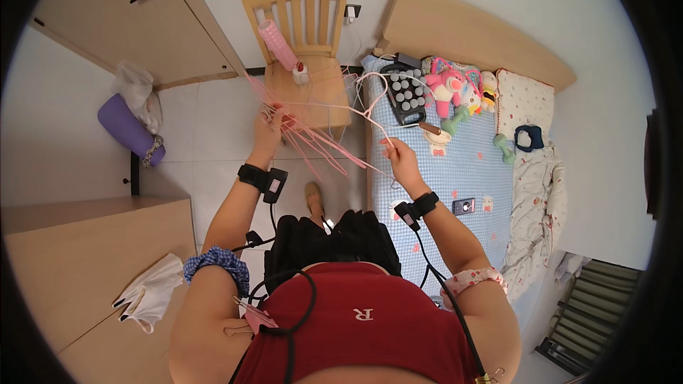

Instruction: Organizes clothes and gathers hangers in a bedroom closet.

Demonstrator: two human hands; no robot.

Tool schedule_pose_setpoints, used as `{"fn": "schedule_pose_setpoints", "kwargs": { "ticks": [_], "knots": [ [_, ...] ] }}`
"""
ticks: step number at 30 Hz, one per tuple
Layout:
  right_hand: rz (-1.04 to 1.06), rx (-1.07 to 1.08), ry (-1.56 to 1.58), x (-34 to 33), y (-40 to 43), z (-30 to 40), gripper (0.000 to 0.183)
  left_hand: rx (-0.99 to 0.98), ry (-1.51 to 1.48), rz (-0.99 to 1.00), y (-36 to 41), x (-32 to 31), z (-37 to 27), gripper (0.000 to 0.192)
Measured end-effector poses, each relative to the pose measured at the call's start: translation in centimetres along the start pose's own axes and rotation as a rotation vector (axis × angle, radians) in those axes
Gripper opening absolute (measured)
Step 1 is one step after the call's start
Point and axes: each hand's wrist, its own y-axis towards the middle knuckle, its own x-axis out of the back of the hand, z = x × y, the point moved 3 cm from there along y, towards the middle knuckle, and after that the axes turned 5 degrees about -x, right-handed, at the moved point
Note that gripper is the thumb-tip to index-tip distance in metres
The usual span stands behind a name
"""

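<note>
My left hand (271,127) grips a bundle of thin pink clothes hangers (333,145) above the floor and the front of the chair seat. The hangers fan out on both sides of the fist and overlap, so single ones are hard to tell apart. A pale pink clothes hanger (367,113) stretches between my hands, its hook towards the bed. Near the bed's edge, my right hand (404,164) pinches one end of this hanger between thumb and fingers. Its other end runs to the bundle near my left hand; exactly where it stops is hidden.
Ahead is a wooden chair (309,85) bearing a pink foam roller (277,45) and a small white container (300,73). On the right, a bed (421,170) holds plush toys (444,88), green dumbbells (455,120) and a phone (463,206). A wooden cabinet (106,234) stands left.
</note>
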Motion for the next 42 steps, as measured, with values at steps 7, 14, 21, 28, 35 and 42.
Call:
{"fn": "schedule_pose_setpoints", "kwargs": {
  "ticks": [7, 14, 21, 28, 35, 42],
  "knots": [
    [0.001, 0.095, -0.241, -0.7, 4.2, 3.5, 0.021, 0.018, 0.0, -0.064, 1.0, 1.9, 0.4, 0.014],
    [0.099, 0.175, -0.285, -5.0, 10.1, 3.2, 0.02, 0.0, -0.069, 0.016, 2.5, 2.1, -2.1, 0.013],
    [-0.003, 0.114, -0.255, -4.4, 20.2, 1.7, 0.019, 0.076, -0.278, -0.068, 4.9, 4.6, -5.1, 0.02],
    [-0.197, 0.361, -0.487, 0.9, 26.6, 4.3, 0.021, 0.111, -0.088, -0.241, 5.6, 9.1, -7.3, 0.013],
    [0.033, 0.821, -0.688, 4.0, 26.3, 12.2, 0.025, 0.097, 0.13, -0.155, 5.9, 10.4, -9.5, 0.01],
    [0.211, 1.099, -0.577, 0.2, 26.4, 16.1, 0.019, 0.162, 0.232, -0.059, 5.8, 9.1, -12.0, 0.013]
  ]
}}
